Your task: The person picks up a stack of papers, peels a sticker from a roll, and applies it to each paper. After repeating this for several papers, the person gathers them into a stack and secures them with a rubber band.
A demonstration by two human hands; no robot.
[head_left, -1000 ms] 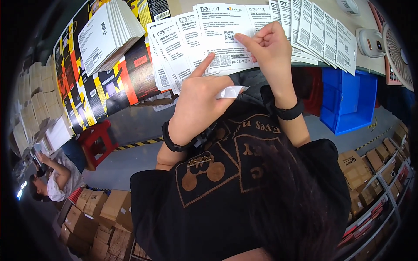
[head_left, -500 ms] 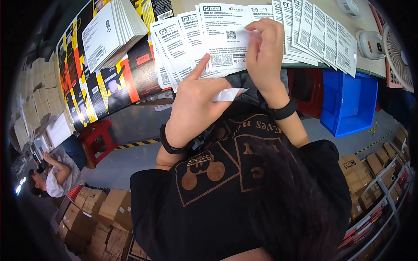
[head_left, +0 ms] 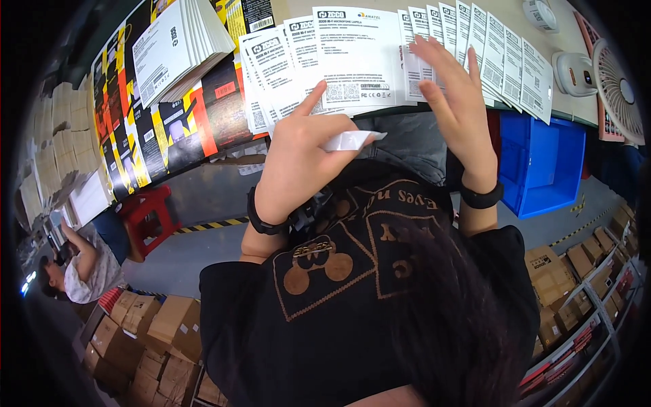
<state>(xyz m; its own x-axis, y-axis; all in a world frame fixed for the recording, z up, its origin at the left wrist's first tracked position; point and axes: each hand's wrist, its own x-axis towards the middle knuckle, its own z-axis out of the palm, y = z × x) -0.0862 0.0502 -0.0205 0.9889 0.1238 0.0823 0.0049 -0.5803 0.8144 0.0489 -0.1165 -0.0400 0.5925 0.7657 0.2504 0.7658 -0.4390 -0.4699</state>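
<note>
A white printed card (head_left: 359,51) lies in the middle of the table, with a blank area in its centre. My left hand (head_left: 298,159) rests its outstretched index finger at the card's lower left edge. Its other fingers are curled round a small folded white strip (head_left: 347,141), which looks like label backing. My right hand (head_left: 464,129) is open, fingers spread over the near cards of an overlapping fan (head_left: 512,61) that runs to the right; several of these bear small square codes. More overlapping cards (head_left: 261,78) lie left of the middle one.
A thick stack of white cards (head_left: 159,61) sits on black, yellow and red printed sheets (head_left: 224,112). At the right are a fan (head_left: 617,91) and a white device (head_left: 575,71). Below the table edge stand a blue crate (head_left: 542,166) and a red stool (head_left: 149,220). Another person (head_left: 88,264) works at far left.
My right hand has moved right, off the middle card, and its fingers have spread. The square code earlier on the middle card no longer shows there. More card edges show at the fan's left end.
</note>
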